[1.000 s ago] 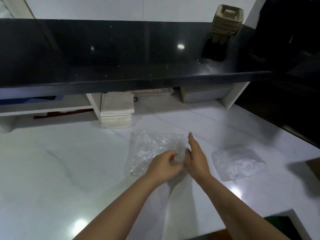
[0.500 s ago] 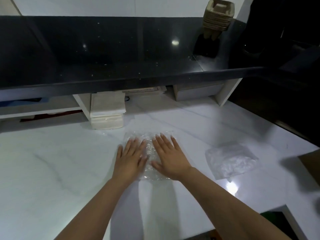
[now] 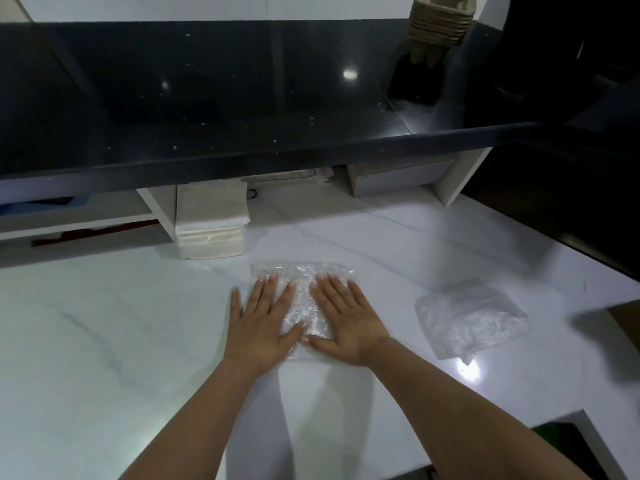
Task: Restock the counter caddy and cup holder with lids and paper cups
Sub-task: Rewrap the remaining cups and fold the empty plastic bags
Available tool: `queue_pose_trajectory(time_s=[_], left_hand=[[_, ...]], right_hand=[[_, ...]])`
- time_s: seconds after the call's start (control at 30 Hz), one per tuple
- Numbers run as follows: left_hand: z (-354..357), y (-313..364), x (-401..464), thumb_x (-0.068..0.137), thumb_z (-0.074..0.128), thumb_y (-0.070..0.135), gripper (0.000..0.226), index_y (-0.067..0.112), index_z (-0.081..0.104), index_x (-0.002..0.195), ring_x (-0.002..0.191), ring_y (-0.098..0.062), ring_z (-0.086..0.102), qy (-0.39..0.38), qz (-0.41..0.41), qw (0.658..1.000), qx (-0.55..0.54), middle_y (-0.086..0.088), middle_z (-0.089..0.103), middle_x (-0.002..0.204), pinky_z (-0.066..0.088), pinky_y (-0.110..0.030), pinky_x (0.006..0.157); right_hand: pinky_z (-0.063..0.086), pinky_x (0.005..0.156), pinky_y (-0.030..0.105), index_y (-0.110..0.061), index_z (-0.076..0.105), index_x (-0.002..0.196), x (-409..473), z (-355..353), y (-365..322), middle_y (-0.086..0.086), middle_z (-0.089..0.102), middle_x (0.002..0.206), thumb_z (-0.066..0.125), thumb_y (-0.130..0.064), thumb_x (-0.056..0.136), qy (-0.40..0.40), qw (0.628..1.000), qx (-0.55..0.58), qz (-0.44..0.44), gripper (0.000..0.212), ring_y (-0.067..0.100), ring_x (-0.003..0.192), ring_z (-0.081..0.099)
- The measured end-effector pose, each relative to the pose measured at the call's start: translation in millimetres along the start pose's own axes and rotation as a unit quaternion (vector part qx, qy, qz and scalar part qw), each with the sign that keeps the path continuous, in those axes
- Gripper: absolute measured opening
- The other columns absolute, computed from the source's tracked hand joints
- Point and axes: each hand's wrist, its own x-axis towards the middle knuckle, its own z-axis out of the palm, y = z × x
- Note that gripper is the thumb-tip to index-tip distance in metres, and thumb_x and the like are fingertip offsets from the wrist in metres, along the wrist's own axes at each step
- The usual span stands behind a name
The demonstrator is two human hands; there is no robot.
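Pressed flat on the clear plastic bag (image 3: pixel 304 299) with both palms: left hand (image 3: pixel 263 323) and right hand (image 3: pixel 346 323) side by side, fingers straight and spread, nothing clamped in either grip. Had pinched and fiddled with the bag's near edge a second before; spread out over it half a second ago and stayed there, barely shifted. Looked like smoothing an emptied wrapper, so tidying rather than restocking. Lay in the middle of the white surface (image 3: pixel 104 341), just in front of the stack of napkins (image 3: pixel 211 220). Left a second flattened bag (image 3: pixel 471 317) well apart to the right, untouched. Saw no lids, paper cups or caddy anywhere; only a stack of pulp cup trays (image 3: pixel 440 22) up on the black ledge (image 3: pixel 207 98). Probably little left beyond clearing the wrappers.
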Motion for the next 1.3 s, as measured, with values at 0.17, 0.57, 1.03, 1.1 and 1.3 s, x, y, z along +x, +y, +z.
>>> queue_pose_trajectory(time_s=[0.17, 0.57, 1.03, 1.1, 1.3], left_hand=[[-1, 0, 0, 0.075, 0.001, 0.077, 0.084, 0.041, -0.003, 0.151, 0.149, -0.015, -0.011, -0.005, -0.005, 1.000, 0.010, 0.004, -0.010, 0.162, -0.017, -0.051, 0.114], [0, -1, 4, 0.075, 0.001, 0.078, 0.088, 0.035, -0.007, 0.152, 0.146, -0.014, -0.019, -0.020, -0.005, 1.000, 0.005, 0.003, -0.017, 0.160, -0.025, -0.050, 0.111], [-41, 159, 25, 0.085, 0.056, 0.013, 0.040, 0.017, 0.055, 0.124, 0.095, -0.026, 0.065, -0.134, -0.129, 0.849, -0.494, -0.007, 0.064, 0.114, 0.056, -0.030, 0.076], [-39, 189, 27, 0.083, 0.055, 0.009, 0.046, 0.018, 0.050, 0.128, 0.081, -0.024, 0.064, -0.206, -0.216, 0.757, -0.581, -0.011, 0.062, 0.112, 0.056, -0.027, 0.060], [-35, 242, 26, 0.088, 0.063, 0.011, 0.012, 0.003, 0.062, 0.096, 0.067, -0.021, 0.058, -0.254, -0.278, 0.654, -0.656, -0.010, 0.058, 0.076, 0.052, -0.025, 0.042]], right_hand=[[-0.012, 0.117, 0.042, -0.019, -0.006, 0.154, 1, 3, -1, 0.001, -0.015, 0.160, -0.005, -0.082, 0.076, 0.015, 1.000, 0.023, -0.002, 0.100, 0.020, 0.147, -0.019], [-0.015, 0.118, 0.037, -0.021, -0.002, 0.154, 4, -4, 8, 0.001, -0.009, 0.162, 0.017, -0.070, 0.085, 0.001, 1.000, 0.003, -0.002, 0.087, 0.015, 0.147, -0.016], [0.032, 0.111, 0.044, -0.009, 0.058, 0.130, -94, -35, 99, 0.015, 0.055, 0.135, 0.055, -0.022, 0.092, 0.387, 0.822, 0.186, 0.373, 0.040, 0.034, 0.130, 0.045], [0.029, 0.111, 0.043, -0.011, 0.052, 0.135, -110, -39, 118, 0.016, 0.048, 0.141, 0.060, -0.031, 0.091, 0.347, 0.784, 0.186, 0.481, 0.050, 0.033, 0.133, 0.039], [0.035, 0.105, 0.043, -0.012, 0.037, 0.144, -140, -38, 149, 0.016, 0.043, 0.141, 0.064, -0.045, 0.086, 0.244, 0.721, 0.303, 0.574, 0.071, 0.034, 0.130, 0.040]])
